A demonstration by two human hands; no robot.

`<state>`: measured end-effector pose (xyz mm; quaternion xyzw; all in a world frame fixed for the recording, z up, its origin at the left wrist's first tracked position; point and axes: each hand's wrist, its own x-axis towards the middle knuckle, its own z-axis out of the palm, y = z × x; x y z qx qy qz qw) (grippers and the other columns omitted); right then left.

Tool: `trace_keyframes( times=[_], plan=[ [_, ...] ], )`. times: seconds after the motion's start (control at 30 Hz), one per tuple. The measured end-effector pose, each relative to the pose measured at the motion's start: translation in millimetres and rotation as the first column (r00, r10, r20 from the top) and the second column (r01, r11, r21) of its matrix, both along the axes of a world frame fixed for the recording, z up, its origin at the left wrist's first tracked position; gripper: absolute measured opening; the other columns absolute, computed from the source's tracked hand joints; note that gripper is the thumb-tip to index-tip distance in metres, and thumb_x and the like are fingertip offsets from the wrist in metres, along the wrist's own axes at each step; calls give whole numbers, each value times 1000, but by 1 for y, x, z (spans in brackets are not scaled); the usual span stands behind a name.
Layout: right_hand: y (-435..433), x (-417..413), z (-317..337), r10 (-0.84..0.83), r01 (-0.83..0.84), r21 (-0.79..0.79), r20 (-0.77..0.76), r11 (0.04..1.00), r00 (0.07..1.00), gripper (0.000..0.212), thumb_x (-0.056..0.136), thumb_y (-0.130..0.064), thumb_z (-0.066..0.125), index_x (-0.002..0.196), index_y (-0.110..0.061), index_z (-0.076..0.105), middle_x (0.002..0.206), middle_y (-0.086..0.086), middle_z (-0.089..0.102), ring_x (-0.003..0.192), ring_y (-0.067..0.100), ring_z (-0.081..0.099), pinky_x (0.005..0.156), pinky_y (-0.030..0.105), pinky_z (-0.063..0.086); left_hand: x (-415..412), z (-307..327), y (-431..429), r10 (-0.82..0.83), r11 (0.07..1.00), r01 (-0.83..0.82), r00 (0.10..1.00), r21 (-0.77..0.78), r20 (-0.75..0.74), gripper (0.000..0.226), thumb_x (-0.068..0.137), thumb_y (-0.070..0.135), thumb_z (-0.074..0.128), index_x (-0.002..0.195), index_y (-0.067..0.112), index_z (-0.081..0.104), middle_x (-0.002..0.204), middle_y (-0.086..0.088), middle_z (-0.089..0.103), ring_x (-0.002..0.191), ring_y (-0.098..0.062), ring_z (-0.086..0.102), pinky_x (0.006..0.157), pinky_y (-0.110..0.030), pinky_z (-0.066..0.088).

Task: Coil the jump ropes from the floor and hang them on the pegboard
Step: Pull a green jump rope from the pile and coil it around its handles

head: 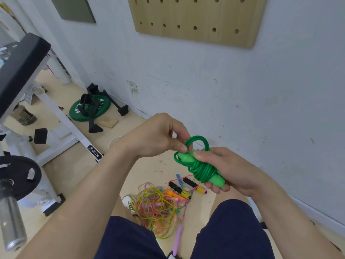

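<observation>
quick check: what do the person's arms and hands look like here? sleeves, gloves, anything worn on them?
Both forearms are bare up to the frame edge; no sleeves show. The left hand and right hand are ungloved, with no watch, ring, band or marking visible on either. Fingernails look short and plain. Below the arms, dark navy shorts cover the thighs.

Centre frame, the right hand [227, 169] grips the coiled rope [199, 163], the left hand [158, 135] pinching its loop from the left. Below them, a pile of ropes [158, 204] lies on the floor [78, 174]. Pegboard [196, 19] on the wall, top of frame. Weight plate [89, 109] at mid left.
</observation>
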<state>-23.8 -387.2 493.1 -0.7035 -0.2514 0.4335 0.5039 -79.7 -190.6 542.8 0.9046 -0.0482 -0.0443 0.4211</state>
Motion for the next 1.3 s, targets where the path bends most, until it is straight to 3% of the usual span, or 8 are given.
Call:
trace_keyframes(
  times=[0.1,0.23,0.37,0.57,0.73,0.93,1.1,1.3],
  plan=[
    [-5,0,4,11,-10,-16,67,1000,998,37,93,-50,54,88,-15,65,58,9,59,46,22,50,40,22,30,2,2,-1,-31,995,28,999,100,28,12,66,26,72,78,25,75,82,1,69,78,-18,59,69,-31,45],
    [-12,0,8,72,-73,56,16,996,997,36,92,-49,58,80,-16,66,56,10,58,42,21,48,37,21,28,0,1,-5,-121,982,120,993,-143,2,12,68,14,74,76,23,73,83,-15,68,76,-36,62,67,-38,50],
    [-13,-3,3,203,-175,163,-175,971,963,38,84,-51,55,70,-18,66,51,11,55,34,16,45,35,20,22,-12,-8,-1,-229,852,178,973,-493,-44,13,68,19,82,79,23,76,78,1,68,70,-10,61,66,-18,47],
    [-8,4,-5,292,-238,201,-308,950,906,55,75,-57,56,84,-3,60,51,13,53,31,15,41,34,18,23,-8,-6,6,-324,818,237,943,-524,-79,10,77,14,74,86,19,74,91,5,64,82,-9,59,74,-18,45],
    [-8,15,-1,112,-1,268,-397,963,911,44,85,-51,56,91,-7,61,51,11,49,33,15,42,33,15,26,-15,-11,7,-188,795,84,976,-601,-112,43,77,33,78,118,30,67,103,-8,68,86,-19,65,78,-31,53],
    [4,12,-5,43,124,392,-391,911,919,47,85,-54,46,86,-13,67,56,11,48,39,18,42,37,22,17,-17,-32,-43,489,586,-301,872,-752,32,15,72,14,70,85,14,77,64,-6,70,52,-15,63,53,-22,50],
    [0,3,-9,-146,338,454,-407,824,902,40,81,-49,45,82,-12,60,50,10,47,37,18,39,35,18,18,-26,-44,-53,534,708,-381,840,-594,97,7,74,3,65,72,10,66,51,2,60,47,-9,55,50,-18,46],
    [10,-17,-18,-114,384,518,-479,764,871,42,79,-54,57,79,-13,62,54,9,48,38,18,40,38,23,10,-16,-56,-42,672,656,-546,736,-521,76,26,84,-12,61,74,10,67,54,5,61,48,-9,55,52,-20,47]
  ],
)
